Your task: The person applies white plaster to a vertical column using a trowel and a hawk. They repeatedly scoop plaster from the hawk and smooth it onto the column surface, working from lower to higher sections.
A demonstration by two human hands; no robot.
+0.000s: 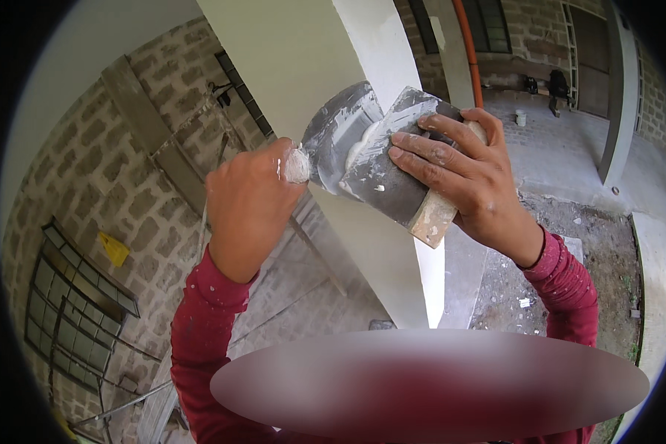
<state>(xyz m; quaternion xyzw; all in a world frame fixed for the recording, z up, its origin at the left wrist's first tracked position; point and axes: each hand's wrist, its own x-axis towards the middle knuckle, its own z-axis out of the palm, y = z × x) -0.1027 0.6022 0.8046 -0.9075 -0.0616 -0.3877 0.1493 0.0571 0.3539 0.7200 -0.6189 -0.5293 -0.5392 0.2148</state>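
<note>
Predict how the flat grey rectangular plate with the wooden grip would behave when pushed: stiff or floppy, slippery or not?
The grey rectangular plate is probably stiff, looking flat and unbent in the right hand. Its face may be slippery where wet-looking white paste smears it.

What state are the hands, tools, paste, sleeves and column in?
Left hand: closed on the handle of the rounded tool.
Right hand: gripping the wood-backed blade.
Rounded tool: smeared with white paste.
Wood-backed blade: smeared, tilted.
White paste: ridged near the wood-backed blade's edge.
Sleeves: specked with pale spots.
Column: standing, one face whiter.
</note>
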